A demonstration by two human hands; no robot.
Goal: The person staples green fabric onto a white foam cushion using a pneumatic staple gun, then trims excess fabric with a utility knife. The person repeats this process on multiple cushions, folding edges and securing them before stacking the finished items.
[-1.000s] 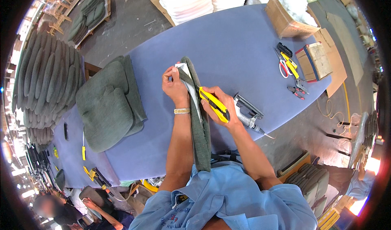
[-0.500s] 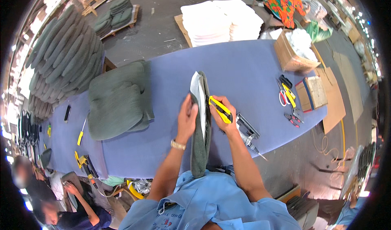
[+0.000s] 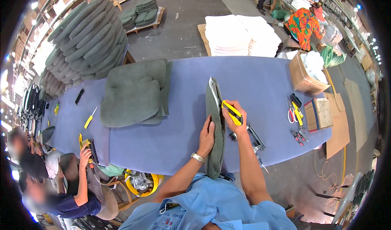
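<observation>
A dark green padded cushion [image 3: 213, 160] stands on its narrow edge in front of me, its near end at my waist. A sliver of white lining [image 3: 212, 89] shows at the opening near its far end. My left hand [image 3: 207, 136] grips the cushion's left side, fingers against the fabric. In my right hand [image 3: 237, 122] is a yellow utility knife [image 3: 232, 112], its tip end at the cushion's right side; the blade cannot be made out. A pneumatic staple gun [image 3: 255, 137] lies just right of my right forearm.
Flat green cushion covers [image 3: 130, 93] lie on the blue table [image 3: 183, 79], left. At right are scissors [image 3: 291, 115], pliers [image 3: 299, 137], a small box [image 3: 318, 114] and a carton of white stuffing [image 3: 305, 77]. A co-worker's hand [image 3: 84, 154] holds another staple gun at left.
My left hand has moved down the cushion toward me, and less white lining shows. The knife stays at the right side. The co-worker's hand has reached the left staple gun. My view has shifted.
</observation>
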